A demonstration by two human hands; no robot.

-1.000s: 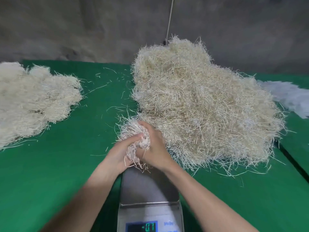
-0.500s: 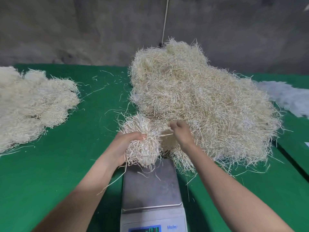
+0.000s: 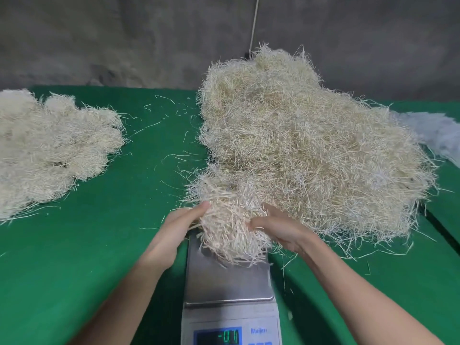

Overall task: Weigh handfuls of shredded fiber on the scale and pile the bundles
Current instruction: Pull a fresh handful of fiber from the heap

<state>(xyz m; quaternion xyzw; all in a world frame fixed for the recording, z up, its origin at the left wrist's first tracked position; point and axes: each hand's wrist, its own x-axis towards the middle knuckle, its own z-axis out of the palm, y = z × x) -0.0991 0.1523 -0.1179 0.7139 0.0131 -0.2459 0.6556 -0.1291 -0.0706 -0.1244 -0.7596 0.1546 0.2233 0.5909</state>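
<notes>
A handful of pale shredded fiber (image 3: 230, 225) hangs over the far end of the steel scale (image 3: 227, 282), held between both hands. My left hand (image 3: 178, 227) grips its left side with the thumb on top. My right hand (image 3: 278, 226) holds the right side with fingers curled into the strands. The scale's blue display (image 3: 217, 336) reads -0.1. Right behind the handful rises the big loose heap of fiber (image 3: 298, 145). At the far left lies the pile of weighed bundles (image 3: 47, 148).
Green cloth (image 3: 99, 245) covers the table, with stray strands scattered between the two heaps. A white fluffy mass (image 3: 438, 133) lies at the far right edge. A dark gap (image 3: 443, 227) runs along the table's right side. A grey wall stands behind.
My right hand came back from the big heap and now holds the handful's right side. The handful has grown and sits lower over the scale's far end.
</notes>
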